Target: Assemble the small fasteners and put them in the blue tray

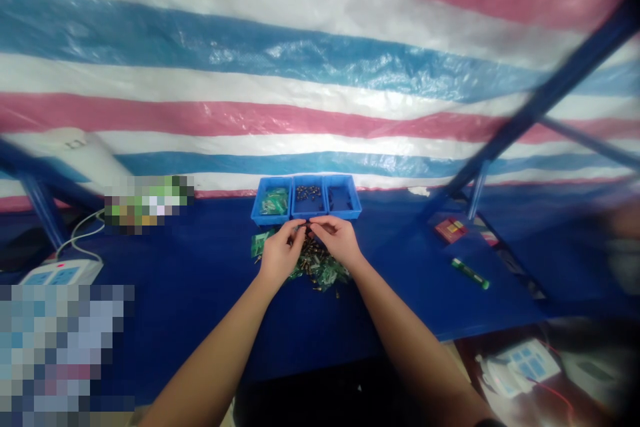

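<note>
My left hand (280, 252) and my right hand (337, 240) meet over a heap of small green packets and dark metal parts (320, 268) on the blue table (200, 280). Both hands are pinched together at the fingertips, close to each other; what they pinch is too small to name. Just beyond them stand three joined blue bins: the left bin (273, 202) holds green packets, the middle bin (309, 195) holds small dark parts, and the right bin (342, 199) looks nearly bare.
A striped red, white and blue tarp (320, 80) hangs behind the table. A green marker (470, 273) and a small red box (451, 229) lie at right. A white power strip (63, 271) sits at left. Blue frame bars (540, 103) cross the right side.
</note>
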A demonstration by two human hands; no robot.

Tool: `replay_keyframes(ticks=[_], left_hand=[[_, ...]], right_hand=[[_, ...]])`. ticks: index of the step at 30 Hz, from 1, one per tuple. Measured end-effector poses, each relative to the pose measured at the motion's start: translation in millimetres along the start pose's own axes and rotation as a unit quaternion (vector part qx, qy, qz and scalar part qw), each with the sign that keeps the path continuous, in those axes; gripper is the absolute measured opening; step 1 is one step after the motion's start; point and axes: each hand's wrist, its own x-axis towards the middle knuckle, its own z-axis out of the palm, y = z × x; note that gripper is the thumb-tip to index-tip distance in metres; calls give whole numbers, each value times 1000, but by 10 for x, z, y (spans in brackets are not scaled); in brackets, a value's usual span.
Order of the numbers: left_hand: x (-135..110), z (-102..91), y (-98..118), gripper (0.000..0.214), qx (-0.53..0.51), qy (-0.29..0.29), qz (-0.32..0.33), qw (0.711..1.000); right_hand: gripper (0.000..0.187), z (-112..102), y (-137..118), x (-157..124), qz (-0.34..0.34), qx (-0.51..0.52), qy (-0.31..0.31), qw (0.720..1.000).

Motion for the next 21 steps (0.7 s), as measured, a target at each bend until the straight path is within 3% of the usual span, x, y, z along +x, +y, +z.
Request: replay_keyframes(ticks=[13,21], left_hand=[[-12,11,-4,26,-2,-10,0,1000],[-19,12,-8,25,-7,-24,6,1000]], right_hand=[[27,-36,-16,58,9,16,55,998],[30,-115,-16,99,2,24,166,986]])
